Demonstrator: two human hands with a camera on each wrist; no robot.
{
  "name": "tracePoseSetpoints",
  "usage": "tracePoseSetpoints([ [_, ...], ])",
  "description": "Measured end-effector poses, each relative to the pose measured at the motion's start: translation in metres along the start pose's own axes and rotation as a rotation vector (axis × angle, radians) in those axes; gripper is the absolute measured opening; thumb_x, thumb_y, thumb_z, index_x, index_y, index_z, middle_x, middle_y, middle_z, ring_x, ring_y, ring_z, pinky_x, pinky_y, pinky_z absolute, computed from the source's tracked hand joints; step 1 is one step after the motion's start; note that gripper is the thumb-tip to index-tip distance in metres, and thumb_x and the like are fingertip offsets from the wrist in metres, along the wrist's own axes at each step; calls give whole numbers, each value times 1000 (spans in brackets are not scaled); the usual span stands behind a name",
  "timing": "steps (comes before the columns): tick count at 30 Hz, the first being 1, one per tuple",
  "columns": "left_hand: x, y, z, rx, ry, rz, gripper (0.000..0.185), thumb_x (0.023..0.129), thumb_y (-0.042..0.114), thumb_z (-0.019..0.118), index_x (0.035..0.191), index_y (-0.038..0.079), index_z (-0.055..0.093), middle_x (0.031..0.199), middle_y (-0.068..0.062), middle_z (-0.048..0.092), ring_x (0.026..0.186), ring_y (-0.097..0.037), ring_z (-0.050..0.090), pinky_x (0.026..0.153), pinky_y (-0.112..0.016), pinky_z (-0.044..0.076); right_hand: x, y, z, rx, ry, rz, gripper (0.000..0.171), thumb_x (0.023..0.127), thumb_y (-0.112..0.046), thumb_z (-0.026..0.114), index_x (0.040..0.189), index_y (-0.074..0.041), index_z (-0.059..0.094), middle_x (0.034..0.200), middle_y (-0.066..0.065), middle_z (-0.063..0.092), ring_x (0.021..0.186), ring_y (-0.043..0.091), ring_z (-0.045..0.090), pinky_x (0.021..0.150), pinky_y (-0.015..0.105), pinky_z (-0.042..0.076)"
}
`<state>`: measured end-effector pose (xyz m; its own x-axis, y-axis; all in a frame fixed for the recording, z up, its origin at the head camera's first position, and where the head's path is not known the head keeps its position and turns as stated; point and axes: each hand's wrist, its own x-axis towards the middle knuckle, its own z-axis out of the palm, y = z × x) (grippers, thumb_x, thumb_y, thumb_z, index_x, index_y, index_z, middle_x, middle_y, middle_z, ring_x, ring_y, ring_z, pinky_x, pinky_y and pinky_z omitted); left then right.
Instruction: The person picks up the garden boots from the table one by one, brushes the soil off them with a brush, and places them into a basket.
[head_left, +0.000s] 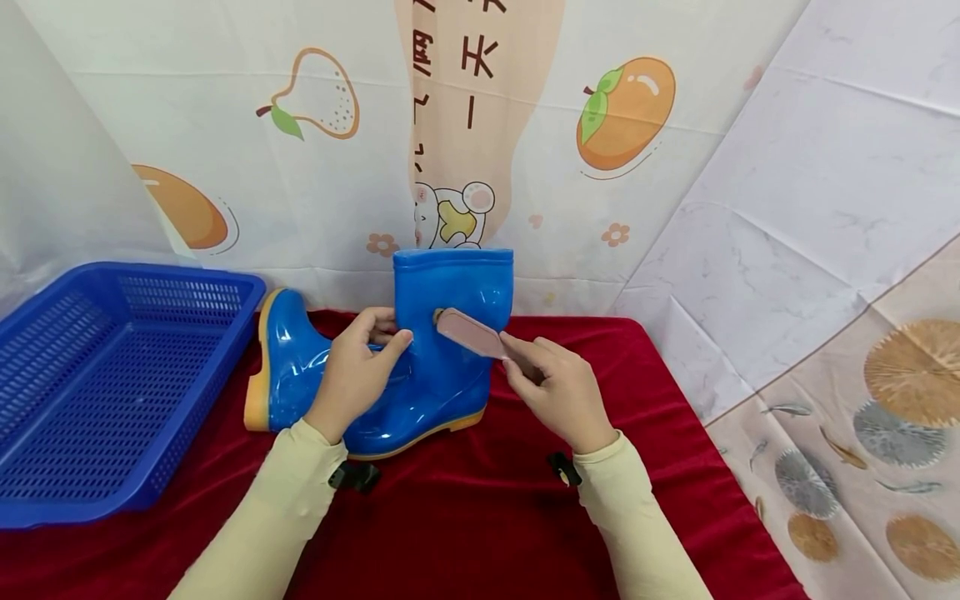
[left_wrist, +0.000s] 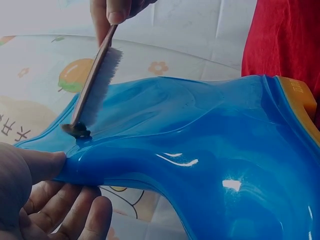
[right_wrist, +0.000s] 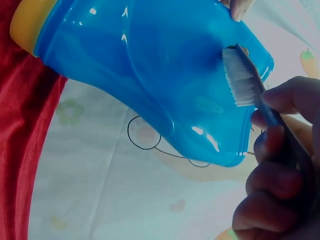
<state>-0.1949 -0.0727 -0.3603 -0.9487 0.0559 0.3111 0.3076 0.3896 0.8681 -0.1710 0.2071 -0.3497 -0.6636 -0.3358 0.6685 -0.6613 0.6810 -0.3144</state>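
Boot: a glossy blue rubber boot [head_left: 442, 350] with a yellow sole stands upright in the middle of the red cloth [head_left: 487, 517], with its toe pointing to the left and near.
Brush: a small brush [head_left: 468, 332] with a pinkish-brown back lies against the right side of the boot shaft; in the wrist views its white bristles [right_wrist: 239, 80] touch the blue surface.
Right hand: the right hand [head_left: 558, 387] pinches the near end of the brush between thumb and fingers, which are curled around the handle.
Left hand: the left hand [head_left: 360, 367] grips the boot at the ankle from the left side; the thumb lies on the front of the shaft and the fingers go around behind it, as the left wrist view shows.
Second boot: another blue boot [head_left: 288, 367] with a yellow sole lies behind the left hand, touching or just beside the first boot; I cannot tell which.
Basket: a blue plastic basket [head_left: 187, 433] with holes in its walls sits at the left, partly on the red cloth.
Sleeves: both arms wear cream sleeves, each with a black strap at the wrist.
Background: a white sheet [head_left: 300, 167] printed with fruit hangs on the far side.
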Motion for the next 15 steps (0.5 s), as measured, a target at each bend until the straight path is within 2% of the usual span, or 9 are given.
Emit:
tracePoseSetpoints([
  [6,0,-1,0,1,4,8,39,105,27,63,137,5,58,122,-13,67,108,-26,62,87,-46,59,1,-3,4,46,-26,-60,39,93,-10,76,132,-13,72,68,-8,47,60,4,39,50,19,34],
  [15,1,-1,0,10,7,27,39,104,26,64,136,5,58,121,-12,67,107,-25,62,84,-41,59,0,-5,5,62,-33,-78,41,93,-9,77,134,-12,71,70,-7,49,61,4,40,51,18,36],
])
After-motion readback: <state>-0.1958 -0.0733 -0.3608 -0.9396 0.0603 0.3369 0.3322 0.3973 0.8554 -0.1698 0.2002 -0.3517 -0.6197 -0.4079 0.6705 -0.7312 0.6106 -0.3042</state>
